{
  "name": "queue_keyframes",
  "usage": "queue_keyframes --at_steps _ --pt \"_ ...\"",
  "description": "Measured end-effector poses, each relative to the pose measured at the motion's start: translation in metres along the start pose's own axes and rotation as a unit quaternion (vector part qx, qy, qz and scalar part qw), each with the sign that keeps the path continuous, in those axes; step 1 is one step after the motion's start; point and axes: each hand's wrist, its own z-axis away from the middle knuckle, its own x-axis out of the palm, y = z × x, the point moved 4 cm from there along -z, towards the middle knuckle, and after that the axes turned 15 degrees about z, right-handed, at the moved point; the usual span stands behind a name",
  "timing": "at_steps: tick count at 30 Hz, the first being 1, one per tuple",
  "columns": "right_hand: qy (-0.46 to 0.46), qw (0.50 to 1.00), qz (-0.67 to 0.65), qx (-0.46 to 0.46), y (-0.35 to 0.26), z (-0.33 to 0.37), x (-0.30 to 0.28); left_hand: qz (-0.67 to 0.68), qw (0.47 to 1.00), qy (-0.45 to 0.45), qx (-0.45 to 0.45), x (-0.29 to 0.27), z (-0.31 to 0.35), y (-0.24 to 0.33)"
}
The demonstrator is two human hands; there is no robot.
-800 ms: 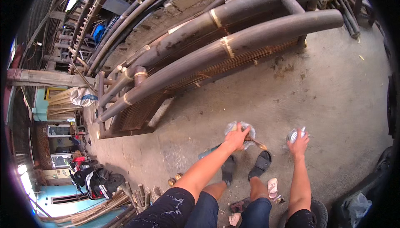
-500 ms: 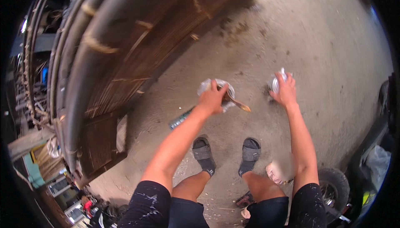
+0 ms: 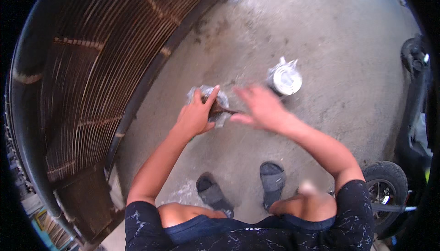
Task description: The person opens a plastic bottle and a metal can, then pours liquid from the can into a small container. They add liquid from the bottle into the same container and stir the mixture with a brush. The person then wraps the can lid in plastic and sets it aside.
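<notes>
My left hand (image 3: 196, 117) grips the left side of a small container wrapped in clear plastic (image 3: 222, 99), its fingers spread over the top and its thumb at the near side. Much of the container is hidden under that hand. A brush (image 3: 225, 110) rests in it, dark, with its handle pointing right. Beside the handle's end, my right hand (image 3: 262, 110) is open and somewhat blurred, thumb and fingers apart with the handle tip near the gap. Beyond the right hand, a silvery round can (image 3: 288, 79) with clear plastic around it stands on the concrete floor.
A slatted bamboo bench (image 3: 91, 81) runs along the left, its thick rail close to my left arm. At the right are a wheel (image 3: 384, 189) and dark vehicle parts. My sandalled feet (image 3: 272, 180) stand just below the hands.
My right hand has let go of the can and swung left to the brush handle. My left hand stays at the container. The whole view has shifted, with the bench filling more of the left.
</notes>
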Motion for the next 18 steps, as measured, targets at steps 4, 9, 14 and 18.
queue_keyframes --at_steps 4,9,14,18 --pt "-0.056 0.997 -0.052 0.009 -0.017 -0.001 0.061 0.023 0.998 0.051 -0.009 0.002 0.008 0.004" --pt "0.035 0.996 -0.065 0.056 -0.026 0.008 0.069 0.134 0.975 0.178 -0.001 -0.012 0.051 -0.022" --pt "-0.012 0.998 -0.05 0.031 -0.035 0.013 0.045 0.214 0.958 0.177 -0.07 0.0 0.088 -0.085" --pt "-0.004 0.981 -0.168 0.096 0.005 0.023 0.076 0.218 0.955 0.195 -0.04 0.014 0.073 -0.076"
